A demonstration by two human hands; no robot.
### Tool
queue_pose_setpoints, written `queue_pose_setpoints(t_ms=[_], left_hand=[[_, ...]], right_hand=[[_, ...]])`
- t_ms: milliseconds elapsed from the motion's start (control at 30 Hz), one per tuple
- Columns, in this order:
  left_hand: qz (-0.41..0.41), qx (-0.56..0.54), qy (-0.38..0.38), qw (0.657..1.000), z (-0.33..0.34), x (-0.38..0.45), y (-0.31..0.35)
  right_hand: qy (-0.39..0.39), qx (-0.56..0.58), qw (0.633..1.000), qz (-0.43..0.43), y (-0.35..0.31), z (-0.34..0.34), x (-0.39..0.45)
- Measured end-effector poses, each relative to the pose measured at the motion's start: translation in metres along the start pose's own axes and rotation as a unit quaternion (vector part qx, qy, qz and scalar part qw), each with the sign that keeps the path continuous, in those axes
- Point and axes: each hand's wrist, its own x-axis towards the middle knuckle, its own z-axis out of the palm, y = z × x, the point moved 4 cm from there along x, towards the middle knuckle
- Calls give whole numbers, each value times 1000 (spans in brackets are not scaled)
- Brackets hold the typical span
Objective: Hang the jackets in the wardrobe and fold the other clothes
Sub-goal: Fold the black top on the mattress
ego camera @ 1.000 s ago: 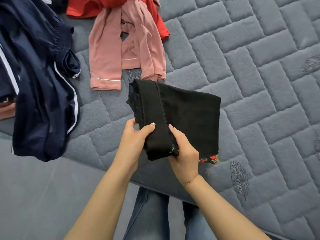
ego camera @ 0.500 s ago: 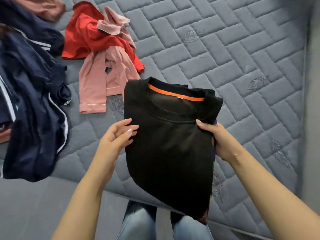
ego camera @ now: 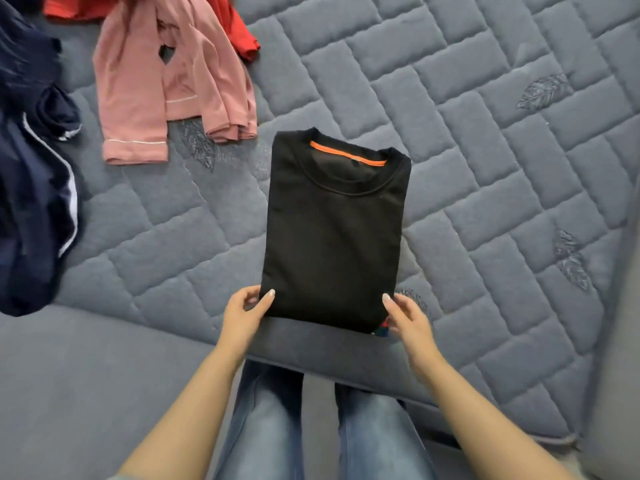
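Shirt (ego camera: 334,230) lies folded, long axis running away from both hands; left hand (ego camera: 242,315) and right hand (ego camera: 408,320) pinch its near corners.

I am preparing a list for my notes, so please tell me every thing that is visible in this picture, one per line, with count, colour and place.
folded sweatshirt: one, black with an orange strip inside the collar, flat on the mattress in the centre, collar away from the person
pink garment: one, pink with pale piping, unfolded, upper left
red garment: one, red, top edge, partly under the pink garment
navy garment: one, navy with white piping, heaped at the left edge
mattress: one, grey, quilted with leaf motifs, under all the clothes
jeans: one pair, blue, on the person's legs, bottom centre
left hand: one, holds the sweatshirt's near left corner
right hand: one, holds the near right corner
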Motion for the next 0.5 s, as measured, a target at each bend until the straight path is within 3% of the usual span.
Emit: queue_pose_setpoints(t_ms=[100, 267, 400, 500], left_hand=[[19, 11, 14, 1000, -4, -5, 5], [22, 48, -59, 997, -1, -19, -4], [-56, 40, -66, 995, 6, -14, 0], [-33, -10, -51, 998, 2, 6, 38]], right_hand=[[27, -43, 999, -9, 12, 6, -11], [79, -55, 994, -53, 10, -6, -13], [51, -21, 998, -4, 12, -7, -10], [15, 42, 999, 0, -13, -8, 5]])
